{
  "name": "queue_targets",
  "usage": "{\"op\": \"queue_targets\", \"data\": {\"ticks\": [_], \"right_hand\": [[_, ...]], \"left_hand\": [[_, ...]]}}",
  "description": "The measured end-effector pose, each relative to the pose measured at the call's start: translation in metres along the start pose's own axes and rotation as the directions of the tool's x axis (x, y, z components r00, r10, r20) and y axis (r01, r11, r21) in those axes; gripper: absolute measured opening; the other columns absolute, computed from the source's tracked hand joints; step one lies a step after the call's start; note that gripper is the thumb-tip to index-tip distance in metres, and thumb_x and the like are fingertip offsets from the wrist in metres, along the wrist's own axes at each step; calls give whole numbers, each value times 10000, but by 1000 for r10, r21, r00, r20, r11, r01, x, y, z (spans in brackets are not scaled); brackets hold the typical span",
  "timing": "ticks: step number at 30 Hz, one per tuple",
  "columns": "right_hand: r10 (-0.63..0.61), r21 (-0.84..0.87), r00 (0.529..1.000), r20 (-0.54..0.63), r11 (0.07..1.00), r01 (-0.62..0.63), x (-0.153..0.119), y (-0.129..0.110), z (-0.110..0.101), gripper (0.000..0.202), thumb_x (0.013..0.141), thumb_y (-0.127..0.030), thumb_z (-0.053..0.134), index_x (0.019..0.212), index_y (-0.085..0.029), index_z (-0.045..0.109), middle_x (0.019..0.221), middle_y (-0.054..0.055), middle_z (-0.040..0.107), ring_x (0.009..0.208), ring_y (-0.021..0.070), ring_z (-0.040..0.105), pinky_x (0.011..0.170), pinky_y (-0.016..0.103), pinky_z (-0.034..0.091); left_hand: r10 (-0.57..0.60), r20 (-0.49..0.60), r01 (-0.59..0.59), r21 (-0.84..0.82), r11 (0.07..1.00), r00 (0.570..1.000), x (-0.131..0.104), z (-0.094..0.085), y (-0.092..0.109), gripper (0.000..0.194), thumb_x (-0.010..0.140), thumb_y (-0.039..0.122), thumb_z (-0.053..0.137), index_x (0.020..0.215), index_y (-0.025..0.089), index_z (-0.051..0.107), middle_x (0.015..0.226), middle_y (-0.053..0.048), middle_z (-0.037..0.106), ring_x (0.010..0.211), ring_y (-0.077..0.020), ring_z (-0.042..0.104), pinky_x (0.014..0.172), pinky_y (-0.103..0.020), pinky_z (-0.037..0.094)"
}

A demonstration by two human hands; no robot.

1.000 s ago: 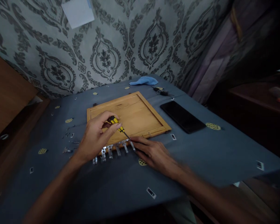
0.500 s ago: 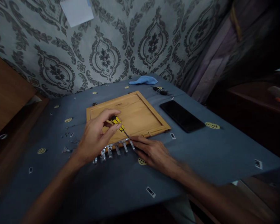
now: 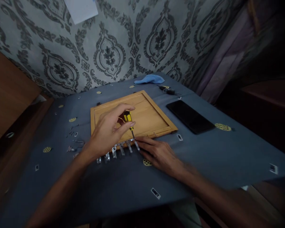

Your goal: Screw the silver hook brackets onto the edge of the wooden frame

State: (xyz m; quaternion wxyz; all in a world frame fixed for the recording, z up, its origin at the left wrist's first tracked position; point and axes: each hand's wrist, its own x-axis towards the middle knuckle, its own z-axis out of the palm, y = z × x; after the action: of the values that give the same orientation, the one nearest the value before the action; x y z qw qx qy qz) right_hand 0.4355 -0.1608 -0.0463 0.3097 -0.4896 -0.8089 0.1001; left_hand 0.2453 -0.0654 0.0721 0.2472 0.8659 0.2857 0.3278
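Note:
A framed wooden board (image 3: 149,110) lies on the table, with several metal hooks (image 3: 122,148) in a row along its near edge. My left hand (image 3: 111,125) is closed round the yellow and black handle of a screwdriver (image 3: 129,117), thumb on one side and fingers on the other. The screwdriver stands nearly upright, its tip down at the rightmost hook (image 3: 137,146). My right hand (image 3: 159,153) rests at the board's near edge, its fingertips pressed on that same hook.
A black phone (image 3: 190,116) lies right of the board. Behind are a blue cloth (image 3: 150,79) and a dark keyed object (image 3: 167,90). Small screws (image 3: 71,133) and loose metal pieces (image 3: 71,148) lie on the blue tablecloth (image 3: 104,193) at the left.
The screwdriver has swung from a slant to nearly upright, and my left hand has shifted slightly up and right with it. My right hand keeps its place at the hook. The view has shifted a little.

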Motion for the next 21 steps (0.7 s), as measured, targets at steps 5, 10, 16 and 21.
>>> {"op": "queue_targets", "data": {"ticks": [5,10,16,21], "right_hand": [[-9,-12,1000,-3,1000,9,0,1,0,450,950,-92,590,1369,-236,672,1364,98,702,1116,257,746,915,394,652],[-18,-16,1000,12,1000,18,0,1,0,473,932,-74,590,1376,-219,664,1370,108,697,1111,269,747,900,415,660],[-14,-12,1000,13,1000,15,1,-2,-2,472,938,-72,582,1376,-225,664,1365,100,701,1117,263,744,914,412,655],[2,-12,999,36,1000,-1,0,-2,-2,474,937,-75,579,1378,-226,664,1389,96,687,1129,254,739,919,387,649]], "left_hand": [[-43,30,43,-13,999,999,0,0,2,255,936,260,636,1187,214,647,1058,-35,731,859,-155,702,686,-231,550],[58,-29,-56,85,995,998,-3,4,-1,248,962,273,621,1193,190,653,1118,-53,729,869,-151,683,756,-246,564],[56,-9,-56,64,996,998,-3,-2,0,264,926,181,647,1189,192,665,1034,-25,742,826,-152,695,796,-278,547],[54,19,-55,107,993,998,-4,-3,3,278,965,202,598,1239,171,635,1065,-50,744,821,-155,710,757,-269,558]]}}
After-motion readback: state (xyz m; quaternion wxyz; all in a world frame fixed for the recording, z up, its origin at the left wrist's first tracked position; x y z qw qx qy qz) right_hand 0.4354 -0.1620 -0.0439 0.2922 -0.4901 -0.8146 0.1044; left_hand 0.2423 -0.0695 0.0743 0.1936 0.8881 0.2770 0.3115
